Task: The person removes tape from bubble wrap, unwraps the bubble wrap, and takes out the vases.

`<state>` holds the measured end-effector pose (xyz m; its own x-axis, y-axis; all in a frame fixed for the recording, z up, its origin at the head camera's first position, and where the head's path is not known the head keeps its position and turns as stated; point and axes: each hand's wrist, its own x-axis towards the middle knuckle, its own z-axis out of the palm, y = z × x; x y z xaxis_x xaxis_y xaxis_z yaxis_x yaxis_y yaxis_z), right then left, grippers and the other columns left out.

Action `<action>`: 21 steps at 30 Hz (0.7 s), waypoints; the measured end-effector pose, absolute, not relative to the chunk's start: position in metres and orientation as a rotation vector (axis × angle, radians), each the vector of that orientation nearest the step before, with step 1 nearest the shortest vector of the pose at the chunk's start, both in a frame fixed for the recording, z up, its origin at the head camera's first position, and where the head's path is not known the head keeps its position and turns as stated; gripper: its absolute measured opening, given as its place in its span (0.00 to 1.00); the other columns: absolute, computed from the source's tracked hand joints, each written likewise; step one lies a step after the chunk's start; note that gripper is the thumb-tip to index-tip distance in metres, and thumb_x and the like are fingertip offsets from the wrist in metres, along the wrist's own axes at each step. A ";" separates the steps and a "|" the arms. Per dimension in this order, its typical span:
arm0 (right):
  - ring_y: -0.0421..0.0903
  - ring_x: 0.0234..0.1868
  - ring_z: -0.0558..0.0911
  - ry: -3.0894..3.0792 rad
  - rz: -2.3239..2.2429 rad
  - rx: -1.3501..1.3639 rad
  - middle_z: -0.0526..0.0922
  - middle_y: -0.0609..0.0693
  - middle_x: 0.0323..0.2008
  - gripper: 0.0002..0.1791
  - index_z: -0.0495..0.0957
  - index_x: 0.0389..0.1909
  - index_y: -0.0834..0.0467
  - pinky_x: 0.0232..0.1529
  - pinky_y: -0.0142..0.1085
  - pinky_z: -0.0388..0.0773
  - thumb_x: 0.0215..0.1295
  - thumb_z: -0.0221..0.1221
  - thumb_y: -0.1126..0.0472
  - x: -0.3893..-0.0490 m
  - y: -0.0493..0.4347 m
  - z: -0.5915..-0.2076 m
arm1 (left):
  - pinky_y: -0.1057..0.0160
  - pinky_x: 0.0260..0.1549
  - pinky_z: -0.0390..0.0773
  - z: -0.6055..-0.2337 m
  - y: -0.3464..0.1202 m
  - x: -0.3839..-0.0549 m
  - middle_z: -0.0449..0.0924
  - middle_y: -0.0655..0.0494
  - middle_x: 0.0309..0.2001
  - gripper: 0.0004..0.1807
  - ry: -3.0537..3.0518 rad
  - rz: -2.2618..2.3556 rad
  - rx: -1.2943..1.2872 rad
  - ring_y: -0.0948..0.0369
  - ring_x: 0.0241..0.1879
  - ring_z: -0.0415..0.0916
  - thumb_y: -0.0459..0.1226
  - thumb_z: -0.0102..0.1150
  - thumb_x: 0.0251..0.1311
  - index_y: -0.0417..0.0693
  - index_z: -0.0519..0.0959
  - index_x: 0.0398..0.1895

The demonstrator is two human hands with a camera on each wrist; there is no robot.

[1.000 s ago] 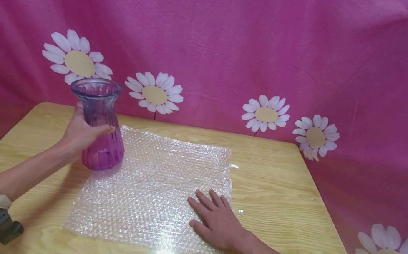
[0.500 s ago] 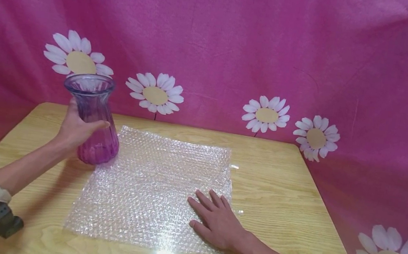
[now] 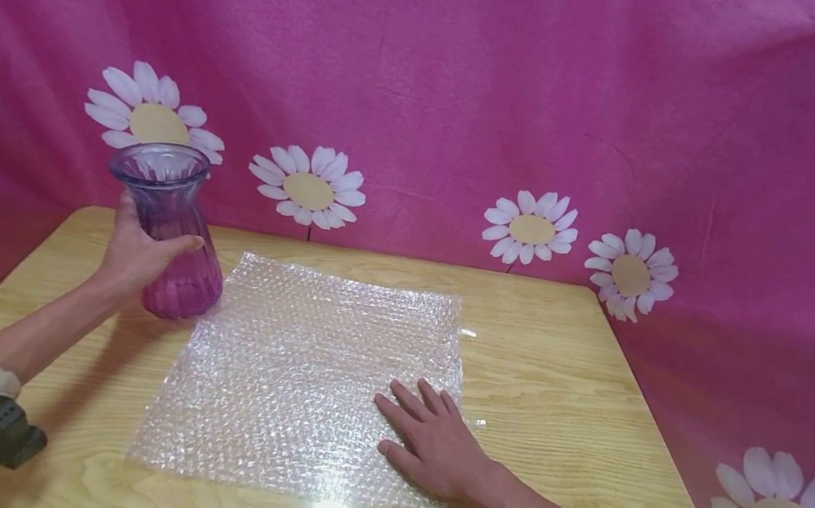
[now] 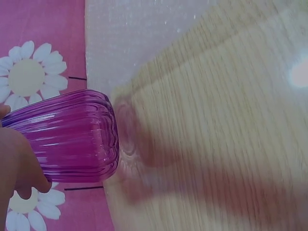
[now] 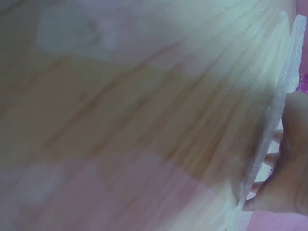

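Observation:
A ribbed glass vase (image 3: 185,283), blue-violet at its flared rim and magenta at its base, is at the left of the table in the head view. My left hand (image 3: 136,252) grips it round the middle, the thumb across its near side. In the left wrist view, the vase's base (image 4: 103,139) appears just above the tabletop, over its own reflection. A sheet of bubble wrap (image 3: 305,360) lies flat to the right of the vase. On its lower right part rests my right hand (image 3: 434,446), palm down with fingers spread.
The wooden table (image 3: 545,370) ends at a magenta curtain (image 3: 435,81) printed with white daisies. Two small clear tape pieces lie at the bubble wrap's right edge. A black device (image 3: 15,436) sits on my left sleeve.
My left hand has carried the vase left and slightly back, from over the bubble wrap's left edge to beside it. The right hand and the bubble wrap have stayed in place.

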<state>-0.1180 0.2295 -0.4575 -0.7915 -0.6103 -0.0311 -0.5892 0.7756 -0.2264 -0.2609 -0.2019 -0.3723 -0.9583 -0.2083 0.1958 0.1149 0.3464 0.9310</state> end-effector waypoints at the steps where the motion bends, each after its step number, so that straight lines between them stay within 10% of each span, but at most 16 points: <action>1: 0.65 0.75 0.52 2.863 -0.315 -0.971 0.56 0.52 0.77 0.33 0.57 0.78 0.45 0.70 0.66 0.48 0.77 0.41 0.38 -0.118 0.229 -0.457 | 0.58 0.69 0.62 -0.373 -0.203 -0.262 0.61 0.38 0.68 0.50 -2.320 -1.655 0.088 0.50 0.67 0.62 0.29 0.68 0.55 0.45 0.46 0.74; 21: 0.65 0.75 0.52 2.855 -0.323 -0.979 0.56 0.52 0.77 0.34 0.57 0.78 0.46 0.69 0.66 0.49 0.77 0.41 0.38 -0.120 0.231 -0.457 | 0.64 0.68 0.62 -0.381 -0.222 -0.276 0.64 0.48 0.66 0.47 -2.221 -1.593 0.171 0.59 0.65 0.65 0.27 0.68 0.53 0.48 0.51 0.73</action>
